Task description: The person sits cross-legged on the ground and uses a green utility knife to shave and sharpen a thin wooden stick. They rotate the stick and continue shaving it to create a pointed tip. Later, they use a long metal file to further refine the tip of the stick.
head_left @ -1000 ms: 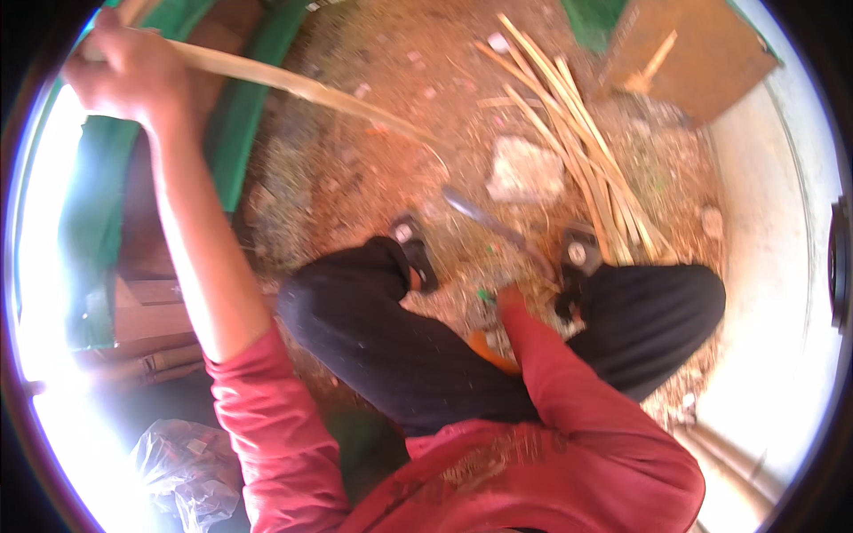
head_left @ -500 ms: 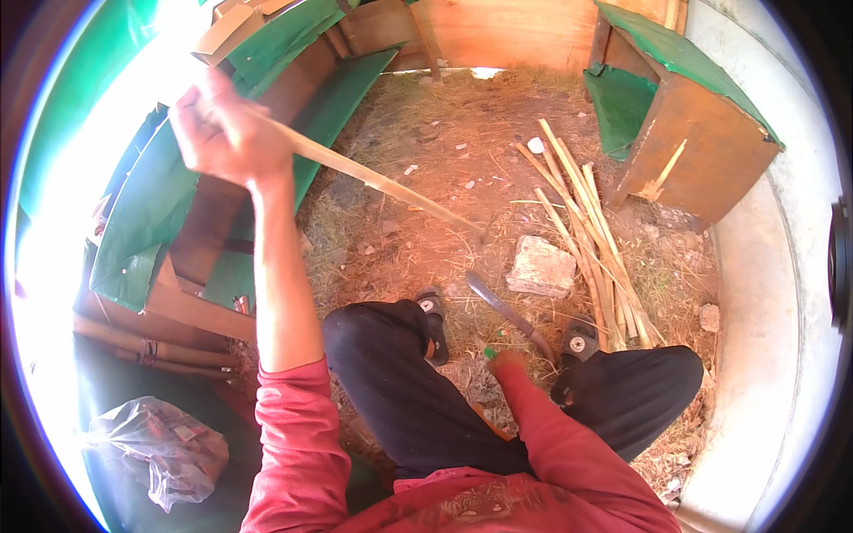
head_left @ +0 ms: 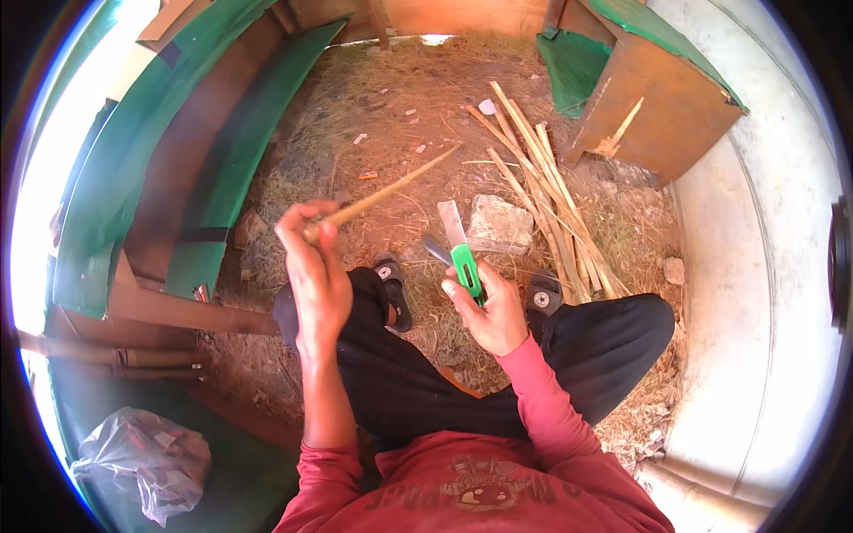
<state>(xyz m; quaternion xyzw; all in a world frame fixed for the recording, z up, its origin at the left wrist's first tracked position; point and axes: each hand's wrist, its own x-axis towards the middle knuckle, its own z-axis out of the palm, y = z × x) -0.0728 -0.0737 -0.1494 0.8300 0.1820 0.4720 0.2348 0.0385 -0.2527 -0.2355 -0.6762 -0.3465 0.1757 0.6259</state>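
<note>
My left hand (head_left: 318, 275) grips the near end of a thin bamboo strip (head_left: 395, 186), which slants up and to the right over the ground. In my right hand (head_left: 493, 311) is a green utility knife (head_left: 466, 266), its broad blade pointing up and away from me. Knife and strip are apart. Behind the knife, a dark curved blade (head_left: 435, 249) lies on the ground, mostly hidden. A pale stone block (head_left: 499, 224) sits just beyond the knife. To its right lies a loose pile of bamboo strips (head_left: 562, 191).
A green-covered bench (head_left: 258, 151) runs along the left. At the back right stands a brown wooden box (head_left: 657, 107) with a green top. A clear plastic bag (head_left: 147, 462) rests at lower left, near some poles (head_left: 160, 358). The whitish wall (head_left: 737, 293) curves along the right.
My left hand has come down and right from its raised place, and the strip now points upward. My right hand has lifted from between my legs, bringing the utility knife into full view.
</note>
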